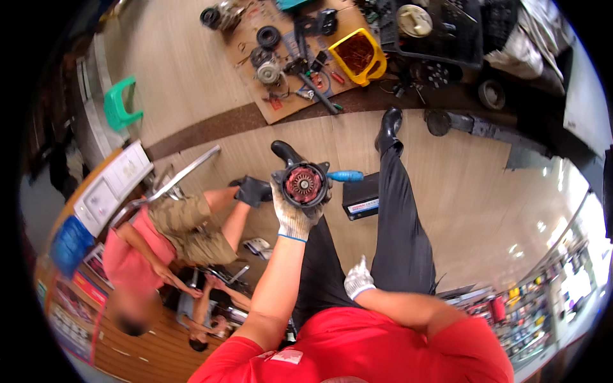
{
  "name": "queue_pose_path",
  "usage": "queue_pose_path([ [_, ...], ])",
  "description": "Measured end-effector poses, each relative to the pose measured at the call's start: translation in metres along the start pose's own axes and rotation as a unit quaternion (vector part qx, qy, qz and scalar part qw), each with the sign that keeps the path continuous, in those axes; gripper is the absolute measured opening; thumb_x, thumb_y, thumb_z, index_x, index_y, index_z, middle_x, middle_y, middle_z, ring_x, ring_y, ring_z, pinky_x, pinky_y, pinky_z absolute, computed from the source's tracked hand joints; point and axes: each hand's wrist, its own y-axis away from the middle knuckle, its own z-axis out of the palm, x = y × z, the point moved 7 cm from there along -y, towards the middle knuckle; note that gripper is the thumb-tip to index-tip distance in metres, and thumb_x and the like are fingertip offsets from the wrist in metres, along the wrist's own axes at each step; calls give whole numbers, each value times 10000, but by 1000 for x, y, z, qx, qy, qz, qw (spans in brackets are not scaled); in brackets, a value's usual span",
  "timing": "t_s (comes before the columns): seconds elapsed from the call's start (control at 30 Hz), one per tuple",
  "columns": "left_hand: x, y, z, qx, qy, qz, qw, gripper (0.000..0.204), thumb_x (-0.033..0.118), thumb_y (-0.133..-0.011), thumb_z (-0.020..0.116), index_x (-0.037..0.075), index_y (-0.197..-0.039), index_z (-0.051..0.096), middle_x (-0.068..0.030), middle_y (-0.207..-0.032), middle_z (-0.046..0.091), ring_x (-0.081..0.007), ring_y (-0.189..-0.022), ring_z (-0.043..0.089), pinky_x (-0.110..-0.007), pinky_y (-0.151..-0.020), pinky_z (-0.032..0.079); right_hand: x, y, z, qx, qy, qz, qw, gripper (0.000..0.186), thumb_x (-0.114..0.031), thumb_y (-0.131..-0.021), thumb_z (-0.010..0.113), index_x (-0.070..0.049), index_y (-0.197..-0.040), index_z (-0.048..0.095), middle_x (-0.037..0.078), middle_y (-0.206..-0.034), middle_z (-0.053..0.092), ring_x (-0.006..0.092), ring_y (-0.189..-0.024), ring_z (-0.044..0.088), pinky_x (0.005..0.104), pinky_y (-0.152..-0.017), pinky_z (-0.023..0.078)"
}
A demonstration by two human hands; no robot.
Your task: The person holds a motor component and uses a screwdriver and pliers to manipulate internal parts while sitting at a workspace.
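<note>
Your left hand [294, 214], gloved, grips round motor part [304, 185] from below, held up over floor [447, 191] in front of your knees. Blue-handled screwdriver [345, 175] pokes out beside it. Right hand [357, 279] rests loosely curled on thigh, empty. Part likely heavy, rigid metal; hold outer rim, avoid copper windings.

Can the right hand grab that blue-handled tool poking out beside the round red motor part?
Probably yes. The right hand rests free on the thigh, holding nothing, and no object lies between it and the blue-handled tool. It would have to stretch forward past the round motor part that the left hand holds.
</note>
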Motion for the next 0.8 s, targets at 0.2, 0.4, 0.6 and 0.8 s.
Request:
queue_pose_path([
  [0.2, 60, -60, -33, -39, 25, 50, 998, 984, 793, -845, 504, -10, -1414, 476, -255, -1265, 610, -411, -970, 663, -480, -739, 614, 25, 2, -28, 44, -86, 48, 994, 391, -226, -958, 450, -43, -1164, 728, 259, -1201, 664, 466, -1260, 544, 738, -1132, 198],
  [0.4, 108, -116, -82, -76, -3, 72, 995, 998, 759, -855, 525, -59, -1420, 444, -299, -1275, 594, -453, -1033, 661, -522, -774, 625, 139, -68, -225, 405, -173, 114, 891, 610, -328, -814, 708, -33, -1327, 561, 211, -1340, 568, 361, -1204, 559, 529, -1024, 422],
  [0.6, 120, -156, -116, -213, -27, 23, 976, 988, 750, -858, 546, -13, -1469, 408, -322, -1407, 504, -521, -1188, 585, -659, -903, 550, 223, -118, -355, 378, -163, 41, 911, 716, -328, -814, 747, -36, -1398, 453, 242, -1371, 543, 395, -1177, 596, 468, -943, 510],
  [0.8, 123, -149, -97, -121, -185, 69, 973, 1206, 805, -729, 659, -90, -1478, 357, -272, -1461, 479, -372, -1303, 548, -509, -1105, 459, 246, -122, -380, 376, -155, -33, 913, 373, -266, -871, 684, -23, -1150, 636, 207, -946, 690, 393, -842, 692, 430, -750, 565],
])
